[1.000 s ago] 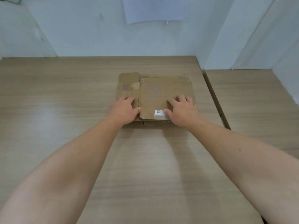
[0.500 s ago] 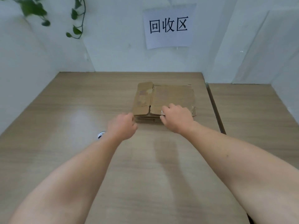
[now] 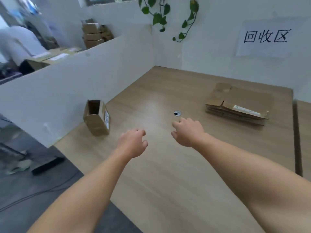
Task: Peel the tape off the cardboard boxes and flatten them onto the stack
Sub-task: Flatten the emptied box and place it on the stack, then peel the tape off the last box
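A stack of flattened cardboard boxes lies at the far right of the wooden table, a white label on its top sheet. A small upright cardboard box stands at the table's left edge against the white partition, its top open and a label on its side. My left hand hovers over the table to the right of that box, fingers loosely curled, holding nothing. My right hand hovers mid-table with loosely spread fingers, left of the stack and apart from it.
A round cable hole sits just beyond my right hand. A white partition borders the table's left side; more boxes and a person lie behind it. A paper sign and a vine hang on the wall. A table seam runs at right.
Both hands have lifted off the flattened stack and drawn back left. The view has swung left, bringing the upright box at the table's left edge into sight.
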